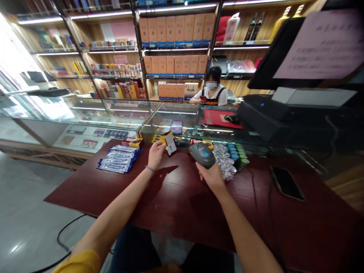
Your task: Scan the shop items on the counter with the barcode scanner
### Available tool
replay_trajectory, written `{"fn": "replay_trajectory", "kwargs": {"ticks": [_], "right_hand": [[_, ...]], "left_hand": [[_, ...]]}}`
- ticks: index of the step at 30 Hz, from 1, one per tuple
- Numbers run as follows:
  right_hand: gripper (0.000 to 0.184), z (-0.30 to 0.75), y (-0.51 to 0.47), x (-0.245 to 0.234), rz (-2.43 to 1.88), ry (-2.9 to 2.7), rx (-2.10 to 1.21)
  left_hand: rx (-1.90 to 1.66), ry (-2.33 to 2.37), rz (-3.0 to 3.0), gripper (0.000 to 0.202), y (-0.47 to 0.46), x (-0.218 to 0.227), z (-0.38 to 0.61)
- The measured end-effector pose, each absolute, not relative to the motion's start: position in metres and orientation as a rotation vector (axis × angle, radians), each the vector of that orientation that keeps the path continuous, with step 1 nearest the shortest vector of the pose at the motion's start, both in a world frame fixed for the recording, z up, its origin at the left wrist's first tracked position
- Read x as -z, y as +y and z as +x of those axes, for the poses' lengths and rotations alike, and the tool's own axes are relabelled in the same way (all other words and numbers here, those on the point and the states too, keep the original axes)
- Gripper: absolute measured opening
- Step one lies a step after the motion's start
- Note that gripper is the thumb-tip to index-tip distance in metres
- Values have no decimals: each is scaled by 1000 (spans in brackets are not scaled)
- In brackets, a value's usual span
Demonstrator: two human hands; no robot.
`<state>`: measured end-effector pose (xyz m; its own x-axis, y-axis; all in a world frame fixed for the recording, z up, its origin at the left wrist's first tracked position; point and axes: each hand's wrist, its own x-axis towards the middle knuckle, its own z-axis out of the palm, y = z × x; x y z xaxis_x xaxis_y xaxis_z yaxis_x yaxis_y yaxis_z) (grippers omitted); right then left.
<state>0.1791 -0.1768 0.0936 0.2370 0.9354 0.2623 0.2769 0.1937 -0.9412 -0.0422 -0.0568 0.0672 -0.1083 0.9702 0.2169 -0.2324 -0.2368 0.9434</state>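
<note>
While our left hand [156, 155] pinches a small glossy packet [170, 145] and our right hand [212, 176] grips a rounded grey barcode scanner [201, 154], both hover over the dark red wood-grain counter [176, 206], near blue-wrapped bars [119, 159], foil-wrapped pieces [224, 161] and a glass display case [85, 121].

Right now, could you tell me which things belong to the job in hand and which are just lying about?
In use: left hand holding a small labelled packet; right hand holding a barcode scanner.
Lying about: blue-wrapped bars, foil-wrapped items, a phone.
</note>
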Motion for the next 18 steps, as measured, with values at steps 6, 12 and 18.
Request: {"fn": "replay_trajectory", "kwargs": {"ticks": [6,12,18], "right_hand": [[24,203,-178,-113,-1229,-1029,-666],[36,224,-176,-116,-1185,-903,-615],[32,231,-177,-119,-1087,-881,-645]], "left_hand": [[-1351,1205,2214,18,-50,-101,19],[-869,1051,3003,19,-46,-104,75],[-813,1060,3055,26,-37,-88,102]]}}
